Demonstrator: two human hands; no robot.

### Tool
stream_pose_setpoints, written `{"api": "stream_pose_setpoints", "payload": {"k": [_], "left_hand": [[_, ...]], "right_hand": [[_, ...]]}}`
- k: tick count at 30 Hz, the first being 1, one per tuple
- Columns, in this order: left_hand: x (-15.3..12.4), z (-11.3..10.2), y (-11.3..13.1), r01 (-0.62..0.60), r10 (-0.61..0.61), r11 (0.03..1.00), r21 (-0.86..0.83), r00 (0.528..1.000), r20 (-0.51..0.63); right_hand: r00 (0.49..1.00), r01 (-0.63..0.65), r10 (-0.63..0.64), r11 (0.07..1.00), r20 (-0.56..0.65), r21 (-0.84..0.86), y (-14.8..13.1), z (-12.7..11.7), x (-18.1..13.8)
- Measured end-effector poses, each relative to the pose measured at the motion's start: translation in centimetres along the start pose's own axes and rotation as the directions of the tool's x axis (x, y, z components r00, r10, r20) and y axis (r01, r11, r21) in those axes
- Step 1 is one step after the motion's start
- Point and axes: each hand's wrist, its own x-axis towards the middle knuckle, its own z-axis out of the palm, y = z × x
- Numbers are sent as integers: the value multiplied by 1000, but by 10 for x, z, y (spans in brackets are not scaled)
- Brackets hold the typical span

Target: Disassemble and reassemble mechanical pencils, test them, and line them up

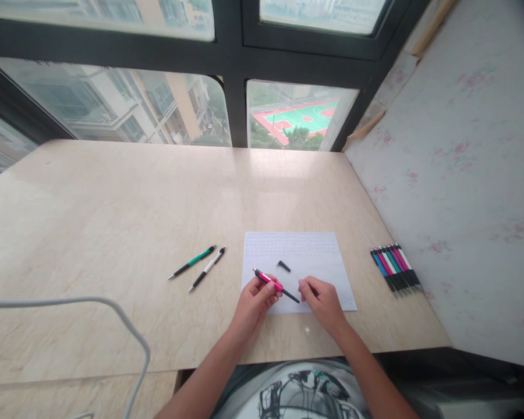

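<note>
My left hand [257, 299] is closed on a pink and black pen [269, 280] over the paper. The pen slants down to the right, and its thin black end points toward my right hand [322, 299]. The fingers of that hand are pinched just beside the pen's end; whatever they hold is too small or hidden to make out. A short black tube-like pen part [283, 266] lies on the white sheet of paper [292, 241] beyond my hands. Rows of faint writing cover the sheet's upper part.
Left of the paper lie a green and black pen [193, 262] and a white and black pen [207, 269]. Several coloured pens [395, 267] form a row at the right, near the wall [475, 233]. A grey cable [113, 305] arches over the table's [135, 203] left front.
</note>
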Motion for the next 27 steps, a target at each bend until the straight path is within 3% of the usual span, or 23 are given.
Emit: {"api": "stream_pose_setpoints", "payload": {"k": [5,8,12,17,27], "left_hand": [[3,-4,3,-33,33,999,4,999,-22],[4,-4,4,-38,38,999,4,998,-44],[4,-6,3,-58,59,998,18,998,-36],[4,-7,3,-91,92,995,27,994,-66],[5,-5,3,-167,167,986,9,978,-127]], "right_hand": [[987,87,-112,975,-115,-203,-5,4,14],[975,136,-187,929,-120,-343,-11,12,27],[978,113,-180,881,-103,-460,-14,20,36],[979,83,-143,932,-148,-352,-6,15,32],[998,18,-18,1000,-66,0,-2,-10,12]]}}
